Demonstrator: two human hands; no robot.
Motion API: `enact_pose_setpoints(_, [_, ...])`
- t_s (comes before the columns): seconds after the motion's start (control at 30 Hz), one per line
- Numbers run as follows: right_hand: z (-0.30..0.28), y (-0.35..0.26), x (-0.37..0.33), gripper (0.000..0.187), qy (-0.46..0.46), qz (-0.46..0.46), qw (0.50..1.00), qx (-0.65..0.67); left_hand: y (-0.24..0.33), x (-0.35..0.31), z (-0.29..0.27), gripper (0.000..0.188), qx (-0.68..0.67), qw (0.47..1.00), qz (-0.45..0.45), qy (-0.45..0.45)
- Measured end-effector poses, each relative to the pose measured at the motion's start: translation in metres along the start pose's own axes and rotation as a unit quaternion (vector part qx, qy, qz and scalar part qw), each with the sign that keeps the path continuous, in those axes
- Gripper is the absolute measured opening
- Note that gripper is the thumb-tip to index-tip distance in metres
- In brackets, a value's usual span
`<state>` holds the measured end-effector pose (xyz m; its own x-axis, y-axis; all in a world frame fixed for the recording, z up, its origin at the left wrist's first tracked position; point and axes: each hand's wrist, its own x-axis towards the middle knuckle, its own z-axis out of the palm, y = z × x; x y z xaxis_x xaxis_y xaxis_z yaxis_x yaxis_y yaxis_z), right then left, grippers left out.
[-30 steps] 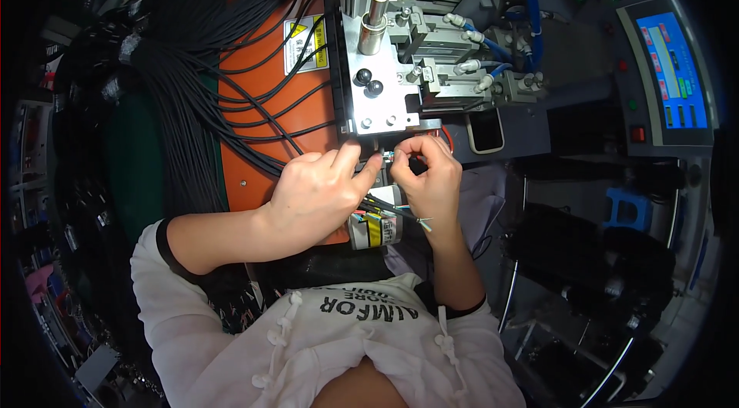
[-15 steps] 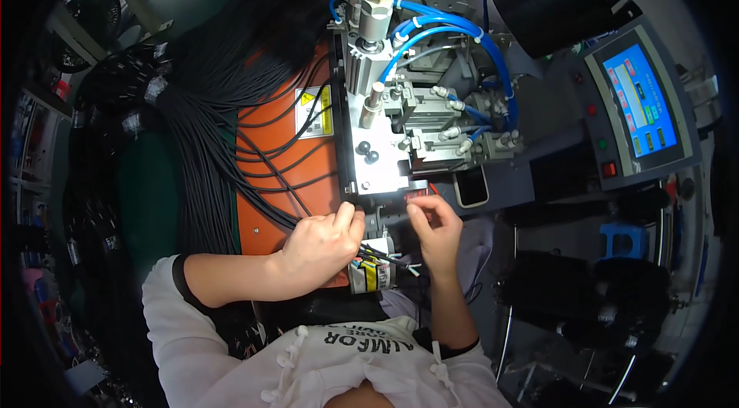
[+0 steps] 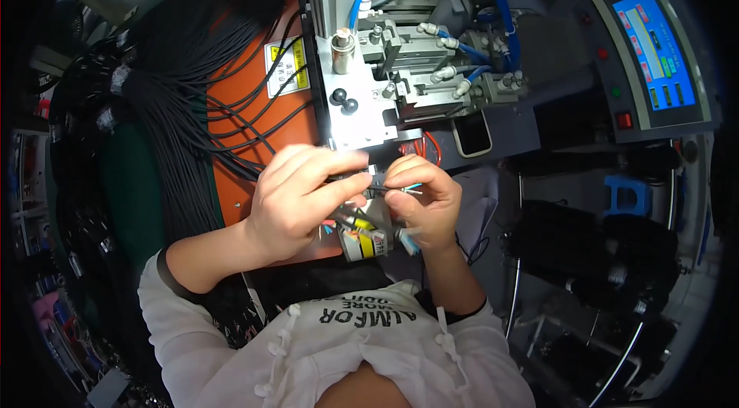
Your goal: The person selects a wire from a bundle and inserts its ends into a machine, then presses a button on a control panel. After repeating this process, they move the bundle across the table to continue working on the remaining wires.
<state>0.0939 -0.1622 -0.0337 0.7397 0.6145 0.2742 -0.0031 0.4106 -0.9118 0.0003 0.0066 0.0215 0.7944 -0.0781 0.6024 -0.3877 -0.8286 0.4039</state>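
In front of the metal press machine [image 3: 356,112], my two hands meet over a few black cables. The fingers of my left hand [image 3: 285,200] close around the cables, their tips a little smeared by motion. My right hand [image 3: 431,196] pinches one black cable [image 3: 378,188], whose thin bare-coloured wires [image 3: 414,188] poke out past the thumb and finger. Below the hands, more cut cable ends with red, blue and white wires hang loose. A white object with a yellow label [image 3: 368,245] sits just beneath them, partly covered.
A thick bundle of black cables [image 3: 165,127] spreads over the orange surface [image 3: 235,200] at left. Blue air hoses [image 3: 504,15] arch above the machine. A phone-like device [image 3: 471,133] and a control panel with a lit screen [image 3: 654,50] are at right. A blue stool [image 3: 626,196] stands beyond.
The view has shifted, so the machine appears higher. My hands have come together; my right hand now pinches a cable, and my left hand has turned over the cables.
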Motion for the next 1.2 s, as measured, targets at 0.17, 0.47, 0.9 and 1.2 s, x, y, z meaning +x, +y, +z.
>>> enact_pose_setpoints(0.17, [0.004,-0.011,0.002,0.019,-0.047,-0.072,0.984,-0.158,0.005,-0.01,0.012,0.026,-0.04,0.999,-0.017,0.007])
enact_pose_setpoints(0.47, [0.005,-0.006,0.002,0.013,-0.086,0.022,0.996,0.022,0.005,-0.015,0.01,0.025,-0.098,0.994,-0.051,0.001])
enact_pose_setpoints(0.9, [0.008,-0.017,0.004,0.016,-0.047,0.074,0.996,-0.018,0.008,-0.012,0.013,0.015,-0.097,0.988,-0.115,-0.019])
enact_pose_setpoints(1.2, [0.017,-0.014,0.003,0.02,-0.01,-0.186,0.9,-0.393,0.007,-0.013,0.019,0.013,-0.121,0.981,-0.153,-0.009])
